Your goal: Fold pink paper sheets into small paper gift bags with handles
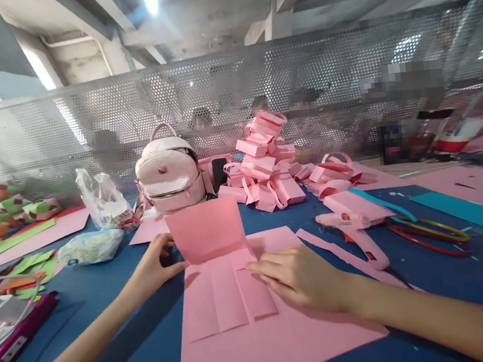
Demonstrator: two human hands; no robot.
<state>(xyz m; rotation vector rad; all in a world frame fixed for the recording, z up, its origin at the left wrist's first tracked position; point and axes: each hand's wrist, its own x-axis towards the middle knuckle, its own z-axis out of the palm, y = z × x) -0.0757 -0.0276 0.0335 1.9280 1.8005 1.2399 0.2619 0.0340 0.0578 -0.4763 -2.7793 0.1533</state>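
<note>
A creased sheet of pink paper (214, 297) lies on a larger pink sheet (283, 347) in front of me, its far flap (207, 230) standing up. My left hand (159, 263) is at the left end of that fold, thumb and fingers closing on the paper's edge. Something dark shows between these fingers, and I cannot make out what it is. My right hand (297, 275) lies flat over the right side of the creased paper, fingers stretched out and pressing on it.
A pink hot glue gun (355, 232) lies to the right, near coloured strips (462, 211). Behind stand a pale backpack (168, 174) and a pile of pink paper boxes (265, 164). Plastic bags (92, 246) and a purple power strip (23, 333) are at left. A perforated metal screen (215, 87) closes off the back.
</note>
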